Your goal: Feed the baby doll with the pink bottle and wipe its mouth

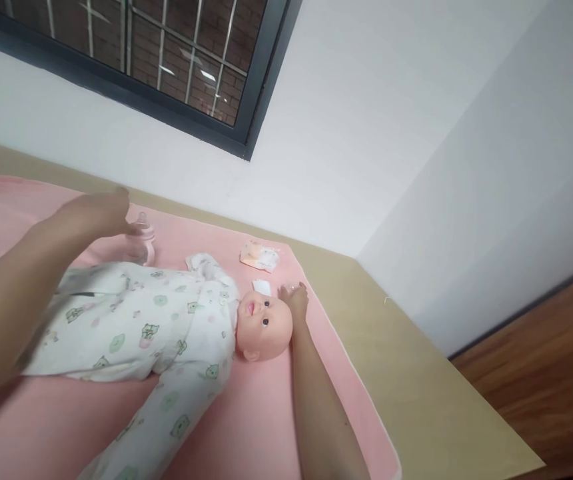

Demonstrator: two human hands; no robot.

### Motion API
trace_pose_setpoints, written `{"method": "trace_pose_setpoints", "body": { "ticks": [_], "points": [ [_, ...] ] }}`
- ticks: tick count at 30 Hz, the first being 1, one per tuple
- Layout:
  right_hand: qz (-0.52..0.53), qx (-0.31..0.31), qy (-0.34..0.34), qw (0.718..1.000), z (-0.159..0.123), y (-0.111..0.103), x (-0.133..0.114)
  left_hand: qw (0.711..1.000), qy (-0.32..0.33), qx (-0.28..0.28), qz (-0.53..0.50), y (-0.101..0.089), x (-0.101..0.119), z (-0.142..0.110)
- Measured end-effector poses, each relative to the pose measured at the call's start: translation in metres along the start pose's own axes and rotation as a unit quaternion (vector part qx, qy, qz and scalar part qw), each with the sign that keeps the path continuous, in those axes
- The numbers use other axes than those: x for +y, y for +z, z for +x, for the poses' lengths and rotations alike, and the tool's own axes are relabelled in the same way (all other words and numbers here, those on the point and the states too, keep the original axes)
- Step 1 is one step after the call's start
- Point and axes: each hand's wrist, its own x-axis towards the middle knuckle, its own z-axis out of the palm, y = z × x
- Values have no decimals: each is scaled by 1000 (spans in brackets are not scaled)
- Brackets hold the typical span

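A baby doll (265,327) in a white bear-print sleepsuit lies face up, its head toward the right. Past the doll's body, my left hand (111,212) is beside a baby bottle (145,245) with a clear teat and pink collar. Its fingers look spread, the lower ones near the collar; blur hides whether they touch it. Next to the top of the doll's head, my right hand (296,305) has its fingers around a small clear cap (292,288), partly hidden by them. A small white piece (261,287) lies near the doll's head.
A white and orange wipes packet (260,256) lies farther back on the pink mat (261,413). The mat covers part of a wooden tabletop (396,373), whose edge runs along the right. Behind it rises a white wall (336,133) with a dark-framed, barred window (186,60).
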Motion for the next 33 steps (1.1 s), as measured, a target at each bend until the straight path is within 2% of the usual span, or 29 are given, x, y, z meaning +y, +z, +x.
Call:
{"method": "trace_pose_setpoints", "body": {
  "ticks": [2,4,5,8,10,12,14,16,20,24,28,30,33],
  "points": [
    [-3,-6,3,1000,-2,-3,-4,997,37,59,40,-14,26,-12],
    [1,-3,-3,1000,-4,-4,-6,990,117,77,23,-19,58,-24],
    [3,3,-10,1000,-5,-5,-6,987,141,73,15,-18,75,-28],
    [3,32,-52,998,-5,-6,-8,959,274,71,29,-2,123,-33],
    [3,54,-90,994,-5,-6,-9,931,363,18,23,12,149,-31],
    [6,75,-137,988,-5,-6,-10,910,403,-91,-14,26,171,-27],
    [13,93,-189,978,-6,-5,-10,883,410,-222,-50,40,190,-22],
    [19,100,-237,966,-6,-3,-10,854,407,-317,-62,53,206,-17],
    [21,97,-291,951,-5,6,-10,824,383,-413,-57,77,229,-9],
    [18,89,-305,948,-2,15,-9,796,346,-489,-82,91,236,-8],
    [20,80,-315,946,-3,17,-10,778,316,-531,-115,95,234,-11],
    [17,74,-318,945,-6,15,-13,782,317,-520,-136,96,232,-11],
    [9,64,-322,945,-12,7,-20,799,335,-466,-182,100,231,-10]
  ]
}}
